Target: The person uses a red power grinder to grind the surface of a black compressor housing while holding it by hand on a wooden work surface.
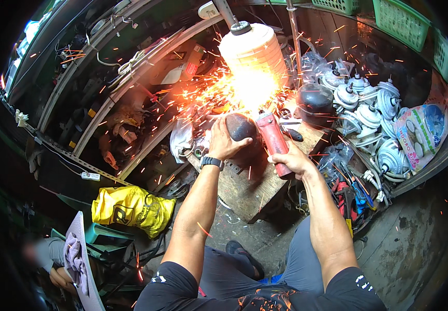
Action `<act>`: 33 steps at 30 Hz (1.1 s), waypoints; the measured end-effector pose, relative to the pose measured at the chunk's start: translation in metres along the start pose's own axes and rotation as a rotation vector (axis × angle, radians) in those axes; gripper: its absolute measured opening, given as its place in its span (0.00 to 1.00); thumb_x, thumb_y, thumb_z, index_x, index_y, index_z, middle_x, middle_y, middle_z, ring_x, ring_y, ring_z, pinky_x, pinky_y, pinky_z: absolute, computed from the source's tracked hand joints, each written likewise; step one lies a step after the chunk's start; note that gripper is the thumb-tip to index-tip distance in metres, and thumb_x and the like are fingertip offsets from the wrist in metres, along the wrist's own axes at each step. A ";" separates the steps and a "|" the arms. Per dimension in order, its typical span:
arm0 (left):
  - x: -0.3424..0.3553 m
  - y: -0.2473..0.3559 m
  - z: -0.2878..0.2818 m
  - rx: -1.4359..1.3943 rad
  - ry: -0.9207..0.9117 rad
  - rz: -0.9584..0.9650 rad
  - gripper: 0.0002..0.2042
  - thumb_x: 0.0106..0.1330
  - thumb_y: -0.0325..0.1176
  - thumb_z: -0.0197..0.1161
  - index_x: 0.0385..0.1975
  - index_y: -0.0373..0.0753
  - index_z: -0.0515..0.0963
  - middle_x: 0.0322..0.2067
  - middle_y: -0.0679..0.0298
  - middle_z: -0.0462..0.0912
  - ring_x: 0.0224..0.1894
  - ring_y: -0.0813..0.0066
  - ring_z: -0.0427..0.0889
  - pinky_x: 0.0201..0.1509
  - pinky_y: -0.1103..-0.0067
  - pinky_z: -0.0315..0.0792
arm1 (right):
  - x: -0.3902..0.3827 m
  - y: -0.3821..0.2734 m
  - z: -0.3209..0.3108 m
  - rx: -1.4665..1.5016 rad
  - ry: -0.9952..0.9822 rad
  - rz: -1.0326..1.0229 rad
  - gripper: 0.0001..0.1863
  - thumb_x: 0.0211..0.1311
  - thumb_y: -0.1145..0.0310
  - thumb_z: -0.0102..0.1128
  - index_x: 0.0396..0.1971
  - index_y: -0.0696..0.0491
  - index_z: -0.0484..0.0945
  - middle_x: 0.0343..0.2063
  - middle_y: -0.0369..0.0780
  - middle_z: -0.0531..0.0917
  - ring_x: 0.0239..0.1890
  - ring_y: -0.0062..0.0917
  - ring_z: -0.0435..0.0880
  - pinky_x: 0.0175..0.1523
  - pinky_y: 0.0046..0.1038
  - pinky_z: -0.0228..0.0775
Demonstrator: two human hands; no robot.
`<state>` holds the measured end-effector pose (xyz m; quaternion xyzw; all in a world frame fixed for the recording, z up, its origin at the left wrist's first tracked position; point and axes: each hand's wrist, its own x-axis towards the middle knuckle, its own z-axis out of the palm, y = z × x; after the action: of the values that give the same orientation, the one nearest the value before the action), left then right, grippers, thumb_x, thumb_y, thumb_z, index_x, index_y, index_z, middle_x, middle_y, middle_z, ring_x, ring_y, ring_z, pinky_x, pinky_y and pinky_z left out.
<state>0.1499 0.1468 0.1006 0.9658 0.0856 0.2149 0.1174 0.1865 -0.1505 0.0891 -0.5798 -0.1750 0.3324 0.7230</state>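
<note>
My left hand (226,141) grips a dark, rounded metal piece (241,129) at the far end of a worn wooden block (255,194), its thumb pressed over the near side. The fingers of my right hand (293,160) wrap around the body of a red angle grinder (271,136), which points away from me. Bright sparks (250,90) burst from the grinder's far end and spread mostly left. Their glare hides the grinder's head and the contact spot. Another dark, round metal piece (315,98) stands just right of the grinder.
Behind the sparks stands a large pale ribbed container (252,46). Grey round metal parts (367,115) are heaped at right, above hand tools (351,197). A yellow bag (133,210) lies at left near another person's hand (62,278). Shelves (99,103) line the left.
</note>
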 end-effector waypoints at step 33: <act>0.007 0.041 -0.004 0.087 0.007 -0.092 0.58 0.49 0.70 0.79 0.76 0.38 0.67 0.75 0.44 0.66 0.77 0.41 0.64 0.79 0.53 0.65 | 0.019 0.020 -0.020 0.162 0.056 -0.015 0.38 0.53 0.74 0.81 0.58 0.57 0.62 0.40 0.43 0.83 0.27 0.28 0.87 0.30 0.33 0.84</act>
<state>0.1593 0.1102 0.1172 0.9642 0.1398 0.2087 0.0850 0.2076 -0.1502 0.0624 -0.5272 -0.1315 0.3237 0.7746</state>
